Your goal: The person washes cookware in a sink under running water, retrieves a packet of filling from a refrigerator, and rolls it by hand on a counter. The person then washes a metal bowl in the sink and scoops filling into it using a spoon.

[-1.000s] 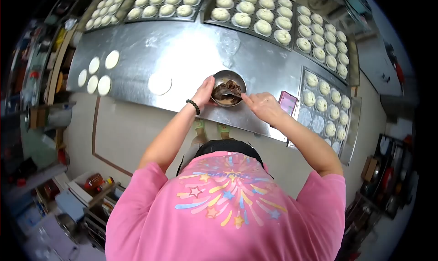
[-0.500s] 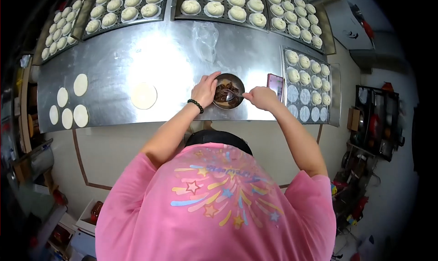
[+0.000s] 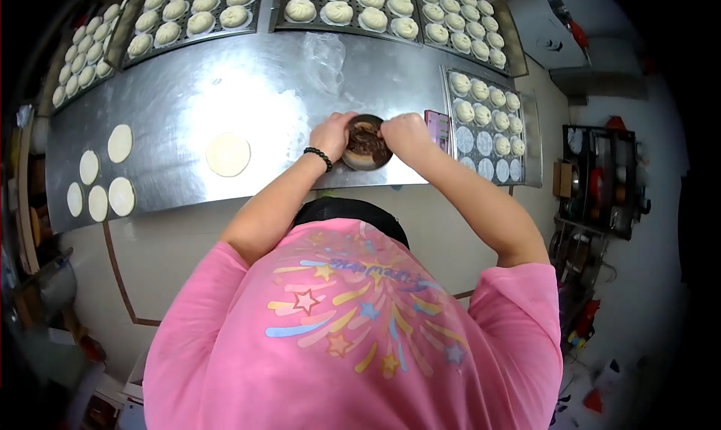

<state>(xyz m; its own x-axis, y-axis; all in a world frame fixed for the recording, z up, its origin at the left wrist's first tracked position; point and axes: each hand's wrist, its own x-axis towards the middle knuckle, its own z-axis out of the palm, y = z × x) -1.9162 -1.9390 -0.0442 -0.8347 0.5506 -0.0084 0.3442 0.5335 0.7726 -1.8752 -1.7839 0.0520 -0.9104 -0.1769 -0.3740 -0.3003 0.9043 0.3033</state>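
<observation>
A metal bowl point(image 3: 366, 162) with dark brown filling point(image 3: 365, 140) stands near the front edge of the steel table. My left hand point(image 3: 330, 137) is closed on the bowl's left side, a dark beaded bracelet around the wrist. At the right rim, my right hand point(image 3: 406, 137) is closed in a fist on the spoon, whose bowl end is down in the filling and hard to make out. A pale dough round point(image 3: 228, 155) lies left of my hands, and several smaller ones, such as one dough round point(image 3: 120, 143), lie farther left.
Trays of pleated buns line the back, such as one tray point(image 3: 263, 24). At the right, a tray point(image 3: 448, 92) holds buns and bare paper discs point(image 3: 485, 168). A pink-edged phone point(image 3: 437, 129) lies beside it. A plastic bag point(image 3: 324, 60) lies behind the bowl.
The view has shifted, so the table and trays sit differently in the frame. My right hand has moved from beside the bowl to its upper right rim, and the spoon has changed angle.
</observation>
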